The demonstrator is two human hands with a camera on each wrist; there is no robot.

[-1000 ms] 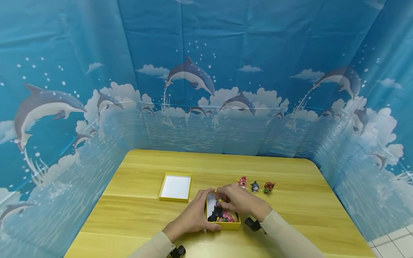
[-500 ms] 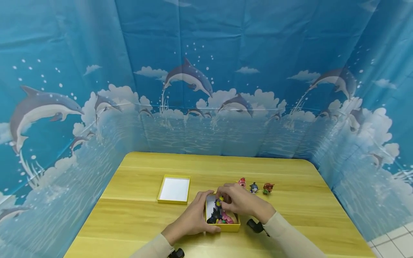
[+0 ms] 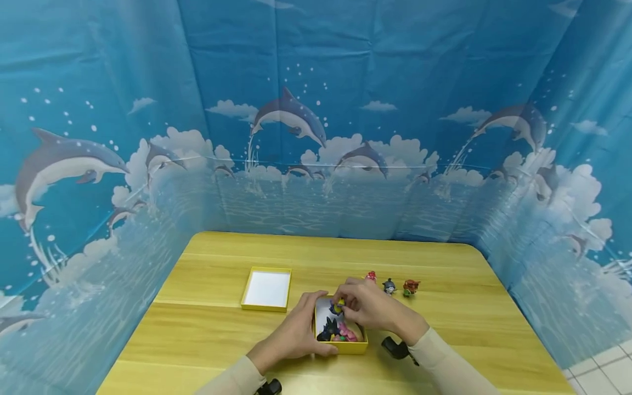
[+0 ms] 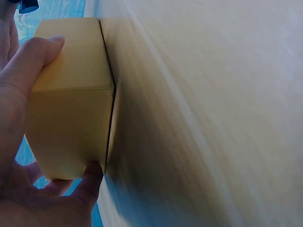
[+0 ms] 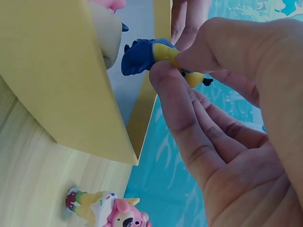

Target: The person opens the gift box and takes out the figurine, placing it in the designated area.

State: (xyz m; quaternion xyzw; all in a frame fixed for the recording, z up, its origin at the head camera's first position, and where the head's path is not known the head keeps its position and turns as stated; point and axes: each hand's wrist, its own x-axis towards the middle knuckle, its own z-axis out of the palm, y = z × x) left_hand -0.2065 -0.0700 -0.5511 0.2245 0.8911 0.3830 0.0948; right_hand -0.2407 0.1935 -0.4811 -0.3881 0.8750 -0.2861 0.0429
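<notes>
My left hand (image 3: 292, 331) grips the yellow box (image 3: 348, 348) in the head view, thumb on its near wall and fingers round the far end. In the left wrist view, the thumb and fingertips press the box's outside. My right hand (image 3: 372, 308) is over the far part of the box, pinching a small blue and yellow figurine (image 5: 163, 52) between thumb and index finger. The right wrist view has the figurine at the box opening, its blue end toward the inside. A black figurine (image 3: 328, 330) and a pink figurine (image 3: 348, 332) lie at the box's near end.
A shallow yellow lid with a white inside (image 3: 267, 289) lies left of the box. Behind the right hand stand a pink and red figurine (image 3: 371, 276), a grey one (image 3: 389, 287) and a reddish-brown one (image 3: 411, 288). A dolphin-print curtain (image 3: 316, 203) surrounds the wooden table (image 3: 197, 329).
My right hand has shifted slightly right, and the pinched figurine has turned and shows more clearly over the box. The left hand keeps its grip on the box.
</notes>
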